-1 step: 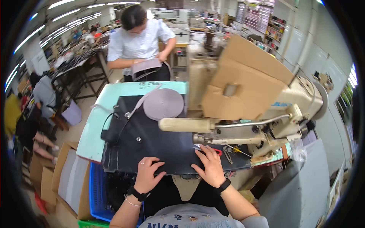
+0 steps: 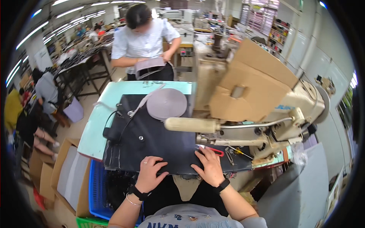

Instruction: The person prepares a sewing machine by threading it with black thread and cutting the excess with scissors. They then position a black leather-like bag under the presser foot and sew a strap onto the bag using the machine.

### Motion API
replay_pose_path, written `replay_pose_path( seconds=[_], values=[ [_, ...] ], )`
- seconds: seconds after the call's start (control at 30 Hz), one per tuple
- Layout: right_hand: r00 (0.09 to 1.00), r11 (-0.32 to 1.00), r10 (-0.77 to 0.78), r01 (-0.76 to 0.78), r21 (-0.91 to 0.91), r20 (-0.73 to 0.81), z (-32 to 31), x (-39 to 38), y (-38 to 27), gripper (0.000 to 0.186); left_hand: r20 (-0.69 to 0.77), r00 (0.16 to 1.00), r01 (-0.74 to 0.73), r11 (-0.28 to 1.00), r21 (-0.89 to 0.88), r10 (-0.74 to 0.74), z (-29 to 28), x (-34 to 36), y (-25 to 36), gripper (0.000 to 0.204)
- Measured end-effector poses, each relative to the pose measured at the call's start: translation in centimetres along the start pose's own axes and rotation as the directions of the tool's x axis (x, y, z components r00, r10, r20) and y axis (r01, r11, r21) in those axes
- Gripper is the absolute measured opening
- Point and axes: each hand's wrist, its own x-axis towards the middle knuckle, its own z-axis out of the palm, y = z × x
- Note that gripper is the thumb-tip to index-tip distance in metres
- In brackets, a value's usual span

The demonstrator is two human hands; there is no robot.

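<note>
My left hand (image 2: pixel 150 174) lies on the near edge of the black work mat (image 2: pixel 163 146), fingers apart and holding nothing. To its right, my right hand (image 2: pixel 210 168) also rests with spread fingers on the mat's edge. Its fingertips lie at a small red-handled cutting tool (image 2: pixel 217 152), partly hidden by the fingers; they do not wrap round it. A flat roll of grey-lilac strap (image 2: pixel 167 103) sits at the back of the mat, its loose end trailing left. A small round metal piece (image 2: pixel 141 138) lies between the roll and my left hand.
A sewing machine (image 2: pixel 279 123) with a cardboard sheet (image 2: pixel 253 81) stands at right, its pale padded bar (image 2: pixel 190 124) reaching over the mat. A yellow-handled screwdriver (image 2: pixel 238 151) lies below it. A blue basket (image 2: pixel 95 190) stands lower left. Opposite, a co-worker (image 2: pixel 144 43) handles a lilac piece.
The whole view has shifted slightly, so the table and machine sit a little further right. My hands stay in place on the mat.
</note>
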Motion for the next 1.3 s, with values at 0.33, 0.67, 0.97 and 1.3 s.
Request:
replay_pose_path(
  seconds=[0.33, 0.67, 0.97, 1.3],
  values=[
    [0.997, 0.964, 0.074, -0.080, 0.252, 0.033, 0.9, 0.1, 0.8, 0.040, -0.179, 0.976, -0.014, 0.777, -0.630, -0.128, 1.2, 6.8, 3.9, 0.044],
    [0.970, 0.731, 0.233, -0.220, 0.646, 0.066, 0.2, 0.1, 2.4, 0.025, -0.200, 0.941, 0.039, 0.677, -0.735, -0.271, 4.2, 9.5, 3.0, 0.039],
    [0.963, 0.709, 0.268, -0.208, 0.674, 0.015, 0.8, -0.1, 2.6, 0.021, -0.409, 0.894, -0.151, 0.737, -0.659, -0.182, 4.2, 12.9, 5.4, 0.026],
    [0.936, 0.540, 0.345, -0.259, 0.801, 0.070, 1.3, -0.2, 3.1, 0.019, -0.191, 0.942, -0.107, 0.294, -0.950, -0.276, 2.8, 12.9, 5.6, 0.015]
  ],
)
